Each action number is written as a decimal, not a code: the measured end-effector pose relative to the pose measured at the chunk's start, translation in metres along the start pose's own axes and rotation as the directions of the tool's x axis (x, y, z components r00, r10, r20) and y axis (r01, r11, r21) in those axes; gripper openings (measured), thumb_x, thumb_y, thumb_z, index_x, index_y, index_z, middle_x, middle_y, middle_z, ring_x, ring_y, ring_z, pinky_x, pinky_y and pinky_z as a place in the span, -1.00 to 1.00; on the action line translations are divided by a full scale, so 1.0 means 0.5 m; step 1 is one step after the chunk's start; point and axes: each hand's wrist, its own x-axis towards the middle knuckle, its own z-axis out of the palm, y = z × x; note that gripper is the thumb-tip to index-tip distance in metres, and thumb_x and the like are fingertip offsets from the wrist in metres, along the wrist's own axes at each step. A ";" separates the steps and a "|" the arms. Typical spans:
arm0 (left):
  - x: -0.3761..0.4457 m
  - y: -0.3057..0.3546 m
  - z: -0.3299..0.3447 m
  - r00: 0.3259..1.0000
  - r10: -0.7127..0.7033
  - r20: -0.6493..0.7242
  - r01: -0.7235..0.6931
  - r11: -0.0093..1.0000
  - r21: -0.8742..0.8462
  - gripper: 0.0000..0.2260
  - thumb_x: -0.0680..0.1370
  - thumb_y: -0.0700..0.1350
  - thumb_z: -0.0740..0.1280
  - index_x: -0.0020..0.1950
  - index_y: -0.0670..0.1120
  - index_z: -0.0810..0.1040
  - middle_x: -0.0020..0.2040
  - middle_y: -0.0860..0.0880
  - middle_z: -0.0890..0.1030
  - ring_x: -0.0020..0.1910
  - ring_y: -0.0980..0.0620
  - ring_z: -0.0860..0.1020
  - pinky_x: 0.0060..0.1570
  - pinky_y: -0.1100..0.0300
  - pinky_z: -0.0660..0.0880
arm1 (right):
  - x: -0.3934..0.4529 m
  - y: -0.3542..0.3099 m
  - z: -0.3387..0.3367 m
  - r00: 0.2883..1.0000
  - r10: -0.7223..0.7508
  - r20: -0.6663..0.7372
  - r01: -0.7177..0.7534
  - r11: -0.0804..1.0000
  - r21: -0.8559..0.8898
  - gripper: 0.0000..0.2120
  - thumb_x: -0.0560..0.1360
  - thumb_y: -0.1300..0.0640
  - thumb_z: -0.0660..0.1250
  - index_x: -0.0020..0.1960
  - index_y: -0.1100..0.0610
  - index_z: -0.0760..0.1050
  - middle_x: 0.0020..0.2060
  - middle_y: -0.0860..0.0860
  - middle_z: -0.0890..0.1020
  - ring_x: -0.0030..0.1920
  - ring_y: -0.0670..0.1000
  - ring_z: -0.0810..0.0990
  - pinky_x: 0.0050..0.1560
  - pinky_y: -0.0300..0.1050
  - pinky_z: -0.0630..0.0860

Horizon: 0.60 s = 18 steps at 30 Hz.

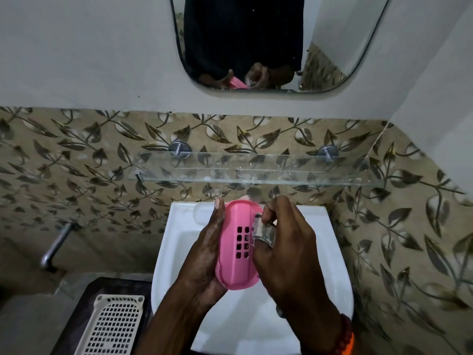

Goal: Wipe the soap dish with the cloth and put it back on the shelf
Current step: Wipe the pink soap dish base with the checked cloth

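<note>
At centre frame over the sink (pixel 179 242), the left hand (pixel 207 254) gripped the pink soap dish (pixel 238 249) while the right hand (pixel 286 249) pinched the cloth (pixel 263 233) against its slotted face, which probably wanted firm strokes into each slot before returning to the glass shelf (pixel 256 172) above

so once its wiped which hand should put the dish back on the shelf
Left, probably. The left hand already grips the pink soap dish just below the glass shelf, while the right hand is busy with the cloth.

The left hand (pixel 204 252) holds the pink dish (pixel 236 245) over the white sink (pixel 330 265). The right hand (pixel 289 242) presses a cloth (pixel 263 233) on it.
</note>
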 end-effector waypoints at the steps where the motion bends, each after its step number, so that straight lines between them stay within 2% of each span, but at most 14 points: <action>1: 0.001 -0.001 0.004 1.000 -0.002 0.007 0.002 1.000 -0.003 -0.19 0.14 0.24 0.68 0.28 -0.13 0.64 -0.04 -0.19 0.71 -0.16 -0.16 0.69 -0.14 0.00 0.66 | 0.011 0.000 -0.004 1.000 -0.024 -0.016 0.024 1.000 -0.007 -0.68 0.32 0.34 0.31 -0.08 0.04 0.28 -0.18 -0.04 0.42 -0.24 -0.06 0.42 -0.33 -0.23 0.41; 4: -0.001 -0.005 0.020 1.000 -0.009 0.009 0.009 1.000 -0.001 -0.45 0.34 0.25 0.52 0.13 -0.13 0.71 -0.10 -0.18 0.70 -0.18 -0.15 0.68 -0.12 0.02 0.66 | 0.040 -0.004 -0.018 0.991 -0.135 0.000 0.135 0.991 0.003 -0.59 0.27 0.46 0.32 -0.10 0.05 0.28 -0.18 -0.06 0.40 -0.22 -0.06 0.38 -0.26 -0.28 0.37; 8: -0.005 -0.007 0.041 0.997 -0.052 0.056 0.055 0.997 -0.063 -0.56 0.34 0.12 0.59 0.03 -0.19 0.74 -0.03 -0.19 0.72 -0.04 -0.12 0.72 -0.06 0.05 0.67 | 0.035 -0.015 -0.014 0.950 -0.303 0.069 0.299 0.952 0.063 -0.64 0.26 0.54 0.31 -0.15 0.17 0.33 -0.19 -0.04 0.40 -0.20 -0.03 0.38 -0.17 -0.36 0.31; 9: -0.003 -0.002 0.035 0.996 -0.055 0.068 0.062 0.993 -0.104 -0.54 0.35 0.11 0.59 0.07 -0.20 0.72 0.00 -0.20 0.71 0.01 -0.12 0.72 -0.01 0.04 0.67 | 0.023 -0.018 -0.010 0.948 -0.309 0.076 0.302 0.949 0.091 -0.66 0.27 0.54 0.32 -0.15 0.18 0.34 -0.20 -0.03 0.41 -0.21 -0.02 0.39 -0.18 -0.32 0.34; 11: 0.003 0.017 0.034 0.998 -0.054 0.045 0.059 0.991 -0.121 -0.37 0.33 0.17 0.61 0.22 -0.22 0.64 0.02 -0.23 0.68 0.00 -0.15 0.70 0.00 0.00 0.67 | -0.009 -0.025 -0.001 0.945 -0.311 0.102 0.292 0.943 0.161 -0.71 0.34 0.49 0.31 -0.14 0.15 0.35 -0.21 -0.04 0.42 -0.22 -0.03 0.40 -0.20 -0.23 0.38; 12: 0.007 0.025 0.029 0.998 -0.055 0.021 0.057 0.992 -0.114 -0.28 0.32 0.24 0.58 0.27 -0.24 0.62 0.01 -0.25 0.68 -0.06 -0.16 0.70 -0.05 -0.01 0.68 | -0.028 -0.028 0.002 0.934 -0.334 0.129 0.309 0.934 0.180 -0.72 0.35 0.47 0.29 -0.14 0.13 0.34 -0.20 -0.05 0.41 -0.21 -0.02 0.40 -0.21 -0.19 0.40; 14: 0.009 0.040 0.025 0.998 -0.060 0.005 0.060 0.990 -0.128 -0.24 0.36 0.34 0.45 0.25 -0.27 0.64 -0.04 -0.26 0.69 -0.18 -0.15 0.70 -0.19 0.02 0.68 | -0.057 -0.032 0.003 0.890 -0.416 0.187 0.383 0.904 0.190 -0.72 0.33 0.47 0.28 -0.16 0.13 0.34 -0.19 -0.02 0.42 -0.18 0.04 0.42 -0.21 -0.04 0.45; 16: 0.004 0.037 0.028 0.996 -0.088 0.022 0.091 0.980 -0.179 -0.26 0.39 0.30 0.42 0.26 -0.32 0.60 -0.09 -0.29 0.69 -0.24 -0.19 0.70 -0.27 0.02 0.68 | -0.052 -0.024 -0.006 0.869 -0.450 0.206 0.425 0.892 0.155 -0.79 0.36 0.40 0.22 -0.15 0.12 0.35 -0.18 0.02 0.45 -0.16 0.09 0.45 -0.20 0.04 0.48; 18: -0.004 0.023 0.034 0.983 -0.159 0.092 0.177 0.953 -0.248 -0.34 0.38 0.14 0.54 0.24 -0.35 0.56 -0.09 -0.33 0.68 -0.20 -0.27 0.71 -0.23 -0.06 0.69 | -0.022 -0.012 -0.015 0.887 -0.429 0.173 0.420 0.903 0.085 -0.83 0.33 0.37 0.21 -0.15 0.15 0.38 -0.16 0.05 0.48 -0.14 0.12 0.48 -0.15 0.06 0.50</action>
